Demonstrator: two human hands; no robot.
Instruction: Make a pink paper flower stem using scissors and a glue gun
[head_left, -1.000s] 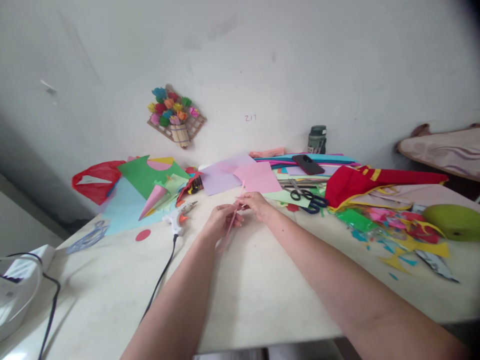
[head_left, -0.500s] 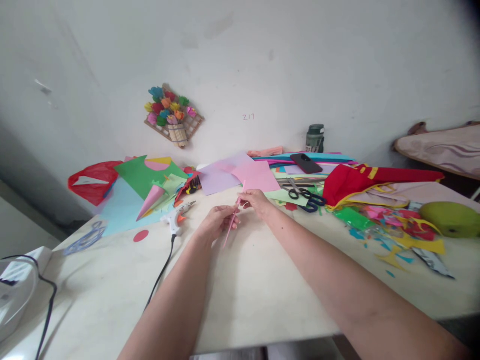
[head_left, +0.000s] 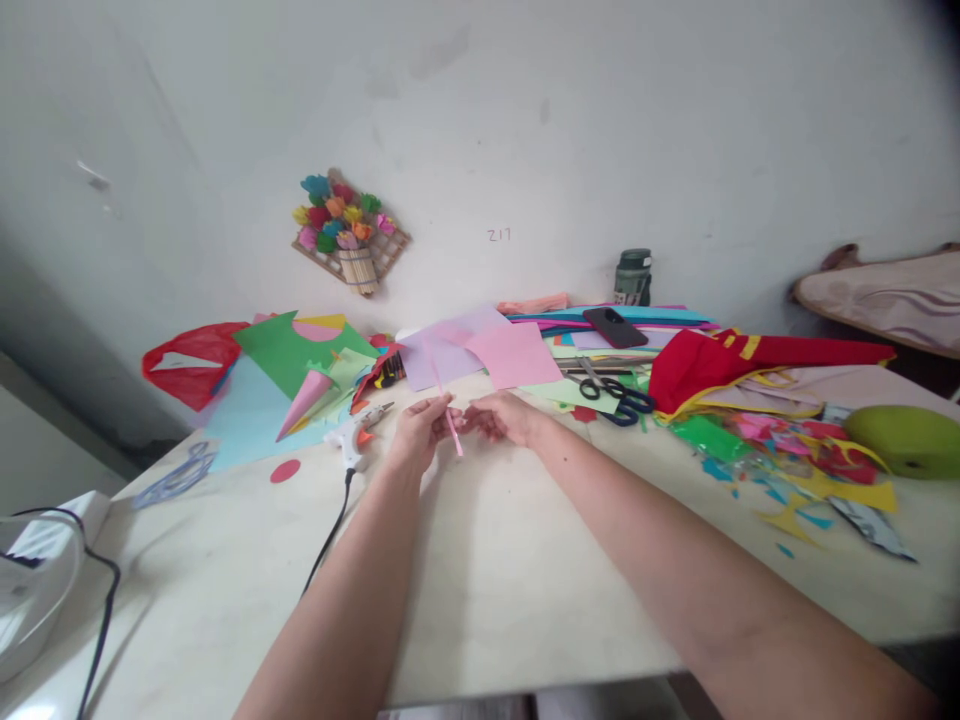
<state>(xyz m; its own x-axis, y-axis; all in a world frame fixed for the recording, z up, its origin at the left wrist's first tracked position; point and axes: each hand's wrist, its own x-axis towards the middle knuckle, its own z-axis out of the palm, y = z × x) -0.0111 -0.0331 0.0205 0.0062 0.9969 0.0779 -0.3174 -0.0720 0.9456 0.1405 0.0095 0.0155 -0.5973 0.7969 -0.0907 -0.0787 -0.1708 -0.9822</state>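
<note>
A thin pink paper strip (head_left: 454, 434) is pinched between the thumb and fingers of my left hand (head_left: 426, 428), above the middle of the table. It leans, with its lower end pointing toward me and its blurred upper end reaching up to the left. Close beside it on the right is my right hand (head_left: 499, 415), its fingers loosely bent and apart, with nothing visible in them. Behind the hands lies a pink paper sheet (head_left: 519, 355) over a lilac sheet (head_left: 420, 358). Left of my left hand rests a white glue gun (head_left: 349, 440) with a black cord.
Scissors (head_left: 619, 395) and a phone (head_left: 615, 327) lie at the back right, near a dark bottle (head_left: 633, 277). Paper scraps (head_left: 795, 480) spread over the right side. At left are a pink paper cone (head_left: 304, 403), a red paper circle (head_left: 285, 471) and a power strip (head_left: 64, 535).
The pink strip has swung from leaning right to leaning left. My right hand has let go of it, while my left hand has moved slightly left and still holds it.
</note>
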